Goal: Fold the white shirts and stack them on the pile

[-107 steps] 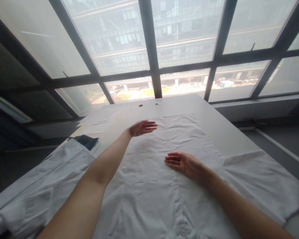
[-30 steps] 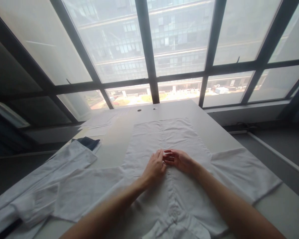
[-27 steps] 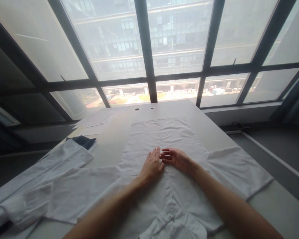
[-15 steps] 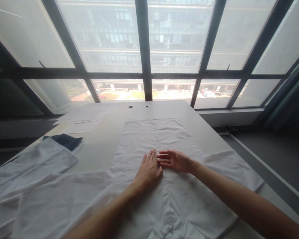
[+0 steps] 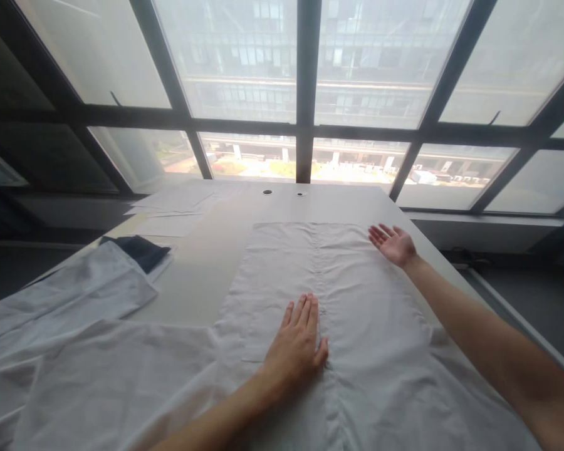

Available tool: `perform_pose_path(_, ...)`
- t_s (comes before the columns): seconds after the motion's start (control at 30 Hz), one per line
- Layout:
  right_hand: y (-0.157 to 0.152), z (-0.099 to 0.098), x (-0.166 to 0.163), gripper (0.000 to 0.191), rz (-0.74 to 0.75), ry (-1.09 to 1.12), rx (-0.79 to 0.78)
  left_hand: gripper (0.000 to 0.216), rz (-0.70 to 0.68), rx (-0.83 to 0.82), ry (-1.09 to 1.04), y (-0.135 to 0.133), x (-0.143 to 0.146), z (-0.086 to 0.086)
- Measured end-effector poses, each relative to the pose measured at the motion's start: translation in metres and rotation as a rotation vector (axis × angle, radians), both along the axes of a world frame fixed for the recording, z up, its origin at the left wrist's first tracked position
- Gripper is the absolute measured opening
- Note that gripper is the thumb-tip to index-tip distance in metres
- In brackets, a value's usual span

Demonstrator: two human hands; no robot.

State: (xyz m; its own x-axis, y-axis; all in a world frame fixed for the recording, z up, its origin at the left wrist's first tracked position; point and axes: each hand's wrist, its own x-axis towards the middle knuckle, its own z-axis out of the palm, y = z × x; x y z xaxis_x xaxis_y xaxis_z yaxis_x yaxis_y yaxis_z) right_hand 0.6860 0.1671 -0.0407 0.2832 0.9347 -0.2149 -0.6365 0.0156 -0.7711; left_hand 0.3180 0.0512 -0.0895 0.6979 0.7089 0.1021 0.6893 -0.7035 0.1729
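A white garment [image 5: 282, 263], perhaps a shirt or coat, lies spread over the table with a puckered seam running down its middle. My left hand [image 5: 298, 338] rests flat on it, just left of the seam, with fingers stretched forward. Near the garment's far right corner, my right hand [image 5: 395, 244] is open, palm turned up and fingers apart. It holds nothing; whether it touches the cloth I cannot tell. On the left, a wide sleeve-like part [image 5: 122, 363] of white cloth stretches out.
The white table [image 5: 202, 275] reaches toward a large framed window. Folded pale cloth [image 5: 89, 282] with a dark piece [image 5: 143, 250] lies at the left. Several paper sheets [image 5: 173, 213] lie at the far left, and a round hole [image 5: 267, 192] is near the far edge.
My right hand has moved away from my left hand, out to the garment's far right side. My left hand stays on the cloth beside the seam. The view has shifted.
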Motion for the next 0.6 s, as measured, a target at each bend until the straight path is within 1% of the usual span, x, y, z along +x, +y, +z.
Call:
perform_pose_path(0.03, -0.006, 0.001, -0.016, 0.044, 0.176, 0.002, 0.040, 0.073, -0.005, 0.003, 0.006, 0.000, 0.000, 0.000)
perform_pose_path(0.07, -0.015, 0.001, -0.034, 0.049, 0.433, -0.001, 0.062, 0.073, -0.009, 0.008, 0.011, 0.000, 0.000, 0.001)
perform_pose_path(0.13, -0.034, -0.002, -0.067, 0.059, 0.931, -0.025, 0.011, 0.072, -0.017, 0.020, 0.021, 0.000, 0.000, 0.002)
perform_pose_path(0.17, -0.042, -0.004, -0.079, 0.061, 1.152, -0.039, -0.038, 0.072, -0.020, 0.026, 0.026, 0.000, 0.001, 0.002)
perform_pose_path(0.2, -0.046, -0.007, -0.085, 0.063, 1.327, -0.047, -0.085, 0.072, -0.022, 0.028, 0.031, 0.000, 0.001, 0.003)
perform_pose_path(0.23, -0.046, -0.010, -0.085, 0.064, 1.431, -0.055, -0.128, 0.072, -0.022, 0.027, 0.036, 0.000, 0.001, 0.003)
perform_pose_path(0.27, -0.041, -0.013, -0.078, 0.064, 1.457, -0.061, -0.163, 0.072, -0.022, 0.025, 0.040, 0.001, 0.002, 0.003)
perform_pose_path(0.3, -0.031, -0.016, -0.065, 0.063, 1.391, -0.067, -0.182, 0.072, -0.020, 0.023, 0.042, 0.001, 0.002, 0.003)
perform_pose_path(0.33, -0.018, -0.018, -0.048, 0.060, 1.230, -0.074, -0.188, 0.072, -0.020, 0.021, 0.043, 0.001, 0.002, 0.004)
perform_pose_path(0.37, -0.003, -0.018, -0.028, 0.054, 0.982, -0.071, -0.168, 0.072, -0.022, 0.021, 0.043, 0.001, 0.002, 0.003)
perform_pose_path(0.43, 0.030, -0.015, 0.011, 0.050, 0.325, -0.039, -0.027, 0.071, -0.029, 0.025, 0.043, 0.001, 0.001, 0.003)
perform_pose_path(0.47, 0.043, -0.012, 0.026, 0.054, 0.196, -0.033, 0.023, 0.071, -0.033, 0.028, 0.044, 0.001, 0.001, 0.003)
perform_pose_path(0.5, 0.054, -0.008, 0.037, 0.060, 0.113, -0.027, 0.054, 0.070, -0.034, 0.031, 0.045, 0.000, 0.001, 0.003)
perform_pose_path(0.53, 0.062, -0.004, 0.042, 0.065, 0.061, -0.023, 0.079, 0.070, -0.034, 0.033, 0.045, 0.000, 0.000, 0.004)
perform_pose_path(0.57, 0.065, -0.001, 0.041, 0.067, 0.052, -0.021, 0.090, 0.070, -0.032, 0.035, 0.046, 0.000, 0.000, 0.004)
perform_pose_path(0.6, 0.064, 0.002, 0.034, 0.065, 0.076, -0.020, 0.095, 0.070, -0.031, 0.035, 0.046, 0.000, 0.000, 0.004)
